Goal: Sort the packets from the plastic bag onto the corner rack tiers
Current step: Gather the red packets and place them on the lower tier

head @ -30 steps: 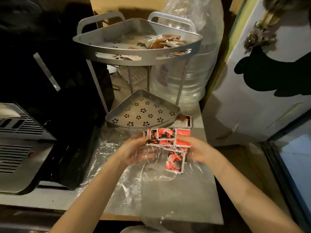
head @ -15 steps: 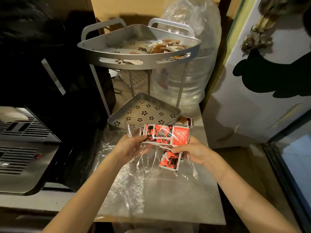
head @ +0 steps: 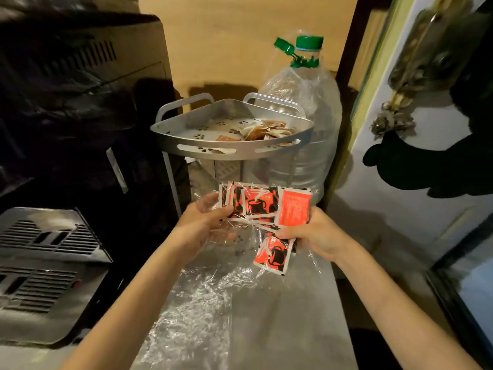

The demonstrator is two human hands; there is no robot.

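Observation:
Several red and black packets sit inside a clear plastic bag that I hold up in front of the corner rack. My left hand grips the bag's left side at the packets. My right hand pinches the right side, with one packet hanging below it. The silver corner rack's upper tier holds several brown and white packets on its right half. The lower tier is mostly hidden behind the bag and packets.
A large clear water bottle with a green cap stands behind the rack. A black appliance and a grey vented machine stand on the left. A white door is on the right. The grey tabletop lies under the bag.
Both hands have lifted the bag of packets up off the table, and it now covers the lower tier. The camera has tilted up, showing the bottle's cap.

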